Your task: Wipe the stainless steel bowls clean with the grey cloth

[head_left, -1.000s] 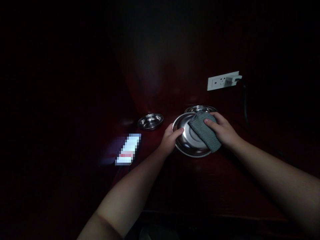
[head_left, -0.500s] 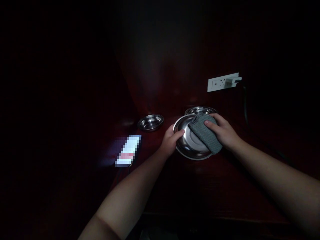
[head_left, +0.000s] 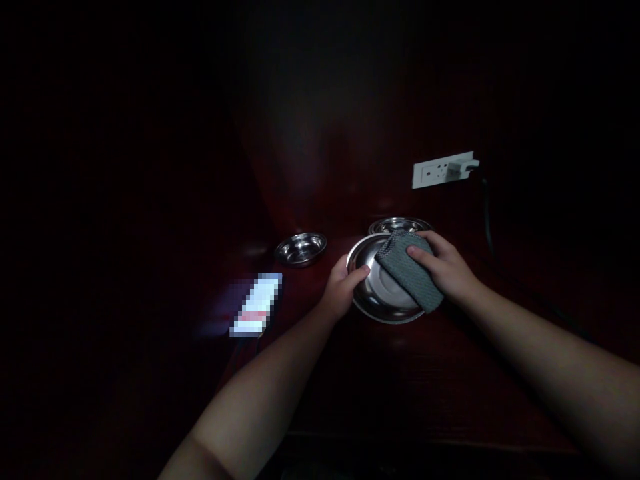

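Observation:
A shiny metal bowl [head_left: 373,293] is tilted toward me, its inside showing. My left hand [head_left: 344,287] grips its left rim, thumb over the edge. In my right hand [head_left: 445,263] is a folded grey-green cloth [head_left: 410,267], which covers the bowl's right side and rim. The right thumb lies on top of the cloth; most other right fingers are hidden behind it. Just behind the held bowl, more metal dishware [head_left: 400,225] shows only its upper rim. Another metal bowl [head_left: 301,249] rests upright to the left.
A lit phone [head_left: 257,305], its screen blurred out, lies left of my left forearm. On the wall at the back right is a white socket plate [head_left: 425,175] with a plug [head_left: 463,167] and a dark cable [head_left: 487,217] hanging down. The dark red tabletop [head_left: 400,380] has a front edge near me.
Both hands keep their hold on the bowl and the cloth, with hardly any movement between them. The whole view has shifted slightly, so the socket and bowls appear a little lower.

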The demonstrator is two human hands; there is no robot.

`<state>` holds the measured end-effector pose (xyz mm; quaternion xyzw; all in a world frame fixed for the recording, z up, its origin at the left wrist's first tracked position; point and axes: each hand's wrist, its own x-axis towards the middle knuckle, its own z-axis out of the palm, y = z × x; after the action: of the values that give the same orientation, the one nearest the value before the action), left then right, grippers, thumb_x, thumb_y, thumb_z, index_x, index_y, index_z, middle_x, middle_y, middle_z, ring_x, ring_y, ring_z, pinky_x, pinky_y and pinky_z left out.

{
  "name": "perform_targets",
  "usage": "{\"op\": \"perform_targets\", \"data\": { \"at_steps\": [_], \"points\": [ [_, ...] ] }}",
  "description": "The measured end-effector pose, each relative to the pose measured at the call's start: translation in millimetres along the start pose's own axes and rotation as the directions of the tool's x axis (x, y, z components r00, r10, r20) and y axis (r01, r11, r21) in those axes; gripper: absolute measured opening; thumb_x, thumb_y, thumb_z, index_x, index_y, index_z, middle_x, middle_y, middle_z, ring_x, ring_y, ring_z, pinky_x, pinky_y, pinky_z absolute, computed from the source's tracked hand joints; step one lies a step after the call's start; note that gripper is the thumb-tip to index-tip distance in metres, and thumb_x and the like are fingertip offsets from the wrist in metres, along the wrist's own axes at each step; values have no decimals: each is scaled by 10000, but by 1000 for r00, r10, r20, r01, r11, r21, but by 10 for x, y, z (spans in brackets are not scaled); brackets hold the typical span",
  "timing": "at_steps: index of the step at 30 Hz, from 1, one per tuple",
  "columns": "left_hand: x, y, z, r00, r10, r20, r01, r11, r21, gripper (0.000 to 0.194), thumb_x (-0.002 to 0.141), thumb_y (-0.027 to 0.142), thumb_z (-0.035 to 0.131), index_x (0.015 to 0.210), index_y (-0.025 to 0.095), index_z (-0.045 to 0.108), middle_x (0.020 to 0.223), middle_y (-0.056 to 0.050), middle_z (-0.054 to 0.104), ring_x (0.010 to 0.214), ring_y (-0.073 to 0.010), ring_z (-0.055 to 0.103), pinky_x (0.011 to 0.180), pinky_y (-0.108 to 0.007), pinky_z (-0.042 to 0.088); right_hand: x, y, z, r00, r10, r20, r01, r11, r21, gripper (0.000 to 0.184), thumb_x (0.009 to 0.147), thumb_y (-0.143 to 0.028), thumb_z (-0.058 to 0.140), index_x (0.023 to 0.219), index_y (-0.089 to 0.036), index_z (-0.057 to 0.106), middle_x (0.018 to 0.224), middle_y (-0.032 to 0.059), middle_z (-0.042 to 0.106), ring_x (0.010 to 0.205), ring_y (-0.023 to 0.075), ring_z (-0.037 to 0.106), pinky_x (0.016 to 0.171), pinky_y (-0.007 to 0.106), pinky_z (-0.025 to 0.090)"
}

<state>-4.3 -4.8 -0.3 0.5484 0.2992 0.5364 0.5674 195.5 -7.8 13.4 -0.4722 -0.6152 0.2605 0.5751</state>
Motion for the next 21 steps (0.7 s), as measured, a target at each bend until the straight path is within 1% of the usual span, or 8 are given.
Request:
{"op": "perform_targets", "data": {
  "at_steps": [4,9,17,21],
  "points": [
    [5,-12,-19,1000,22,7,-22,1000,18,377,681,304,659,1020,158,581,1005,-57,630,938,-209,564,859,-343,404,3,-13,7,1000,-17,-17,17,1000,-3,321,696,-442,625,921,-219,570,854,32,614,807,228,574,717,371,455],
    [0,-10,-25,999,41,9,-42,998,41,367,697,298,645,1027,152,581,985,-59,632,949,-218,563,851,-345,407,10,-3,3,999,-42,-1,42,999,-14,318,706,-447,617,930,-227,568,860,31,611,805,225,570,723,372,454],
    [-15,-6,-1,999,-18,-29,19,999,32,368,693,303,641,1026,157,582,994,-56,635,916,-205,569,854,-340,405,1,-45,14,998,-52,-18,51,997,-55,316,703,-446,616,919,-219,573,858,38,611,797,221,563,723,370,445],
    [-12,-26,-5,996,-48,-69,51,998,42,361,705,320,628,1022,156,576,973,-54,633,900,-199,569,828,-328,412,0,-62,25,999,-49,-24,48,997,-57,322,700,-444,620,920,-213,570,851,37,609,788,218,566,724,368,445]
  ]
}}
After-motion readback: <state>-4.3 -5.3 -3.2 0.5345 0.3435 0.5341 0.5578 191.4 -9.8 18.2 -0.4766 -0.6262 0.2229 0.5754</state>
